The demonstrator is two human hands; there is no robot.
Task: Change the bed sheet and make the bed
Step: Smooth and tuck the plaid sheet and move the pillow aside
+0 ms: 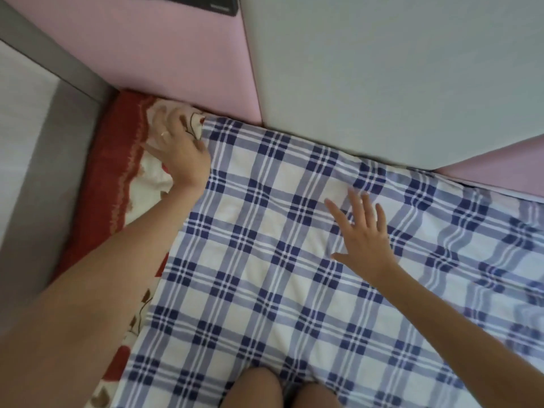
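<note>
A blue-and-white checked sheet [265,275] lies spread over the bed, wrinkled toward the right. Under it, a red and cream floral sheet [123,178] shows along the left edge. My left hand [176,145] rests at the sheet's far left corner near the headboard, fingers curled on the checked sheet's corner edge. My right hand [362,240] lies flat on the checked sheet with its fingers spread, holding nothing. My knees [282,390] press on the sheet at the bottom of the view.
A padded headboard with pink [164,60] and pale grey [382,78] panels runs along the far side. A grey bed frame or ledge [59,148] borders the left side of the mattress. A dark object [206,4] sits at the top edge.
</note>
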